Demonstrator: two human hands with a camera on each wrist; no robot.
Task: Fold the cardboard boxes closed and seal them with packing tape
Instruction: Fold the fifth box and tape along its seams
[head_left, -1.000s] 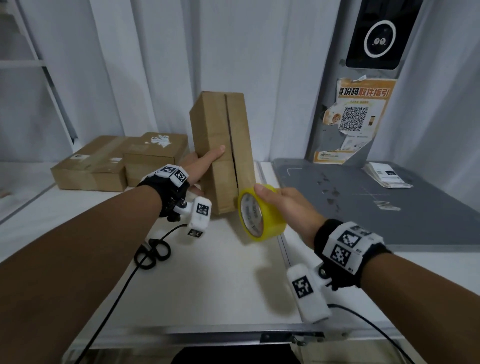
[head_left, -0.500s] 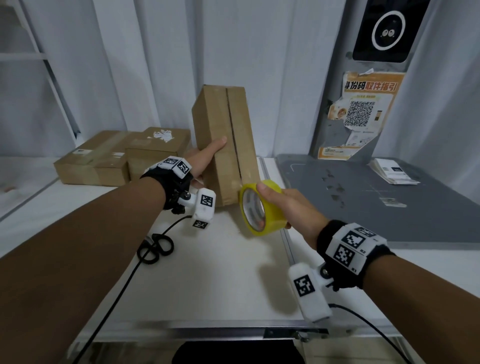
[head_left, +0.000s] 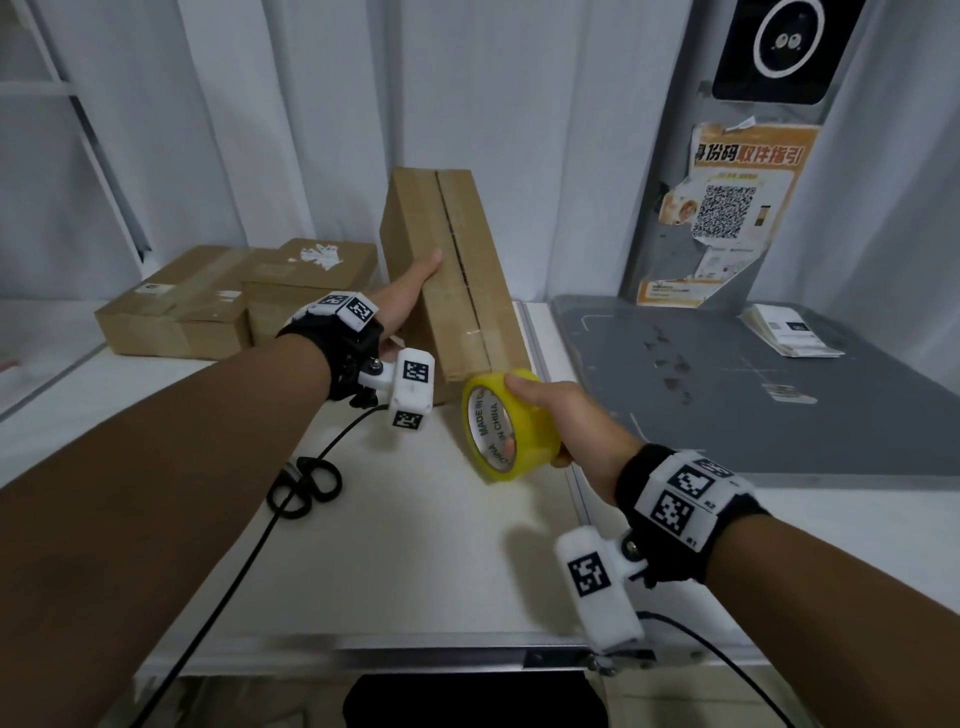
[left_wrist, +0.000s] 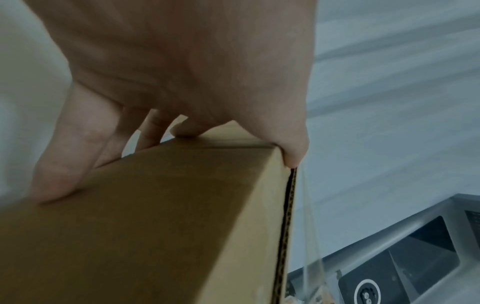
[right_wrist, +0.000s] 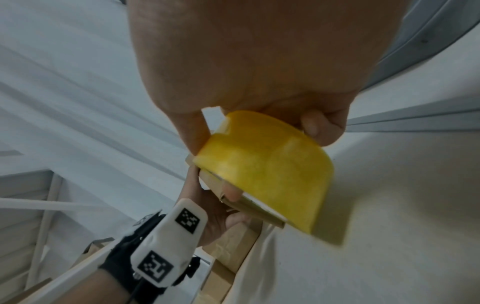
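Observation:
A tall brown cardboard box (head_left: 457, 291) stands on end on the white table, tilted back, its flap seam facing me. My left hand (head_left: 410, 291) grips its left edge, thumb on the seam face and fingers round the side (left_wrist: 64, 164). A strip of clear tape (left_wrist: 309, 236) runs from beside my thumb along the seam. My right hand (head_left: 566, 415) grips a yellow tape roll (head_left: 519, 431) at the box's lower end, thumb on top and a finger through the core. In the right wrist view the tape roll (right_wrist: 270, 170) fills the middle.
Two taped boxes (head_left: 182, 306) (head_left: 306, 286) lie at the back left. Black scissors (head_left: 304, 486) rest on the table under my left forearm. A grey platform (head_left: 727, 389) with a stack of papers (head_left: 789, 338) takes up the right. The table's metal front edge (head_left: 415, 654) is close to me.
Both hands keep their holds. The roll stays at the box's lower end and the view has shifted only slightly.

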